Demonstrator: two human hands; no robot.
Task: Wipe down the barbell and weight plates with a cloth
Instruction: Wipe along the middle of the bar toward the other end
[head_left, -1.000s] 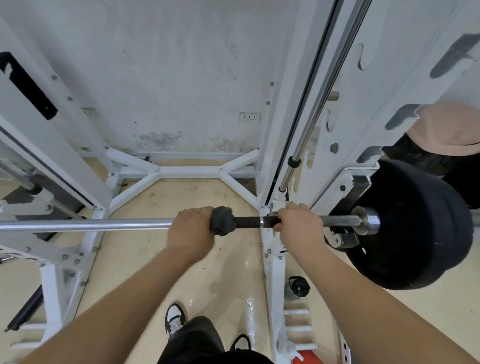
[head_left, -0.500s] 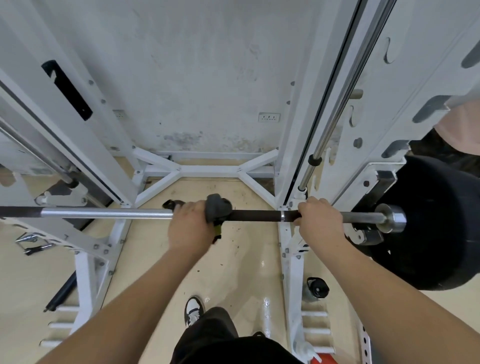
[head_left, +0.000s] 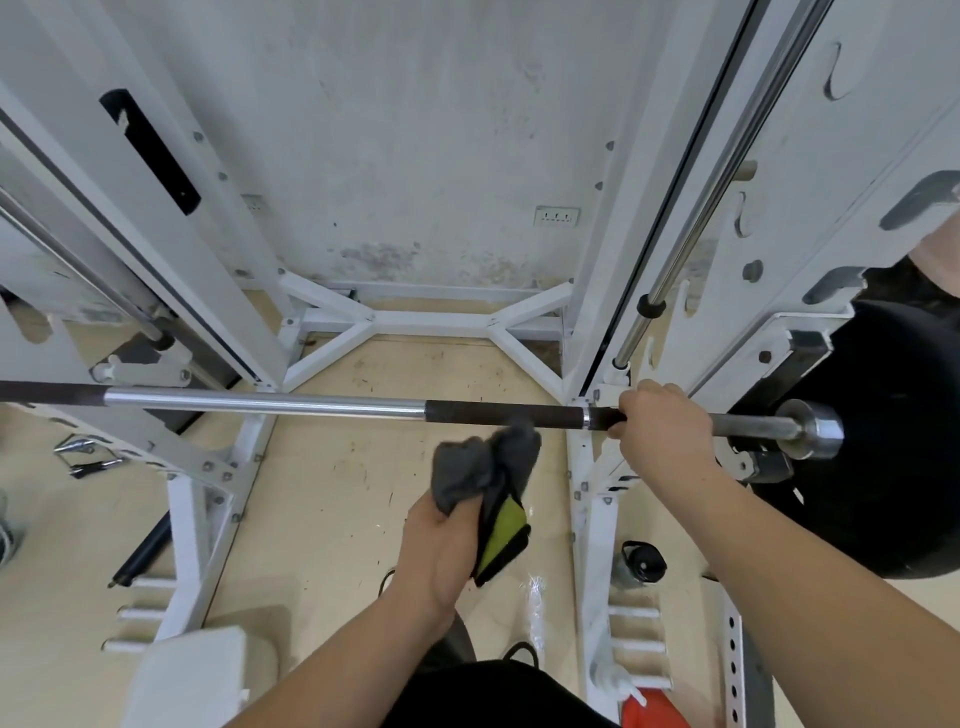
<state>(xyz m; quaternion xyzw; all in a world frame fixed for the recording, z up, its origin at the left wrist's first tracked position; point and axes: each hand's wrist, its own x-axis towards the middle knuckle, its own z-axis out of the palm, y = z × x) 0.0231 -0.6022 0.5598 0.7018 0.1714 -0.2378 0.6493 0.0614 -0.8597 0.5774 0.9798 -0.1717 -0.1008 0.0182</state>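
A steel barbell with dark knurled sections runs left to right across the white rack. A stack of black weight plates sits on its right end, past the chrome collar. My right hand grips the bar just left of the rack upright. My left hand holds a bunched grey cloth with a yellow-green side just below the bar; the cloth's top corner reaches the knurled part.
The white rack upright stands between my hands and the plates. A black bottle sits on the floor at its foot. A white padded bench corner is at bottom left. A loose black bar and metal handles lie left.
My left hand has come off the bar and dropped below it with the cloth. The view has shifted left; my right hand stays on the bar.
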